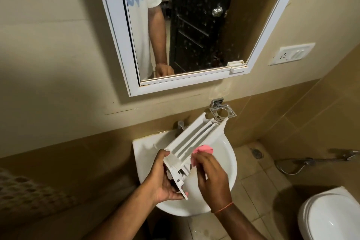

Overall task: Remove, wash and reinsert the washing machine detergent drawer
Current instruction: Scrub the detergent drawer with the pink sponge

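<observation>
two hands on it: left hand point(165, 179) gripped the detergent drawer point(194, 146) at its 7 o'clock end over the sink point(224, 171), right hand point(208, 173) pinched a pink cloth point(203, 150) at its 4 o'clock side; a wet one-handed hold could have slipped and dropped it into the basin.

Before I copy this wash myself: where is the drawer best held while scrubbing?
Grip the detergent drawer at its near front-panel end, from the left, as the left hand does. Its long body tilts over the sink, leaving the channels open for the right hand's pink sponge.
</observation>
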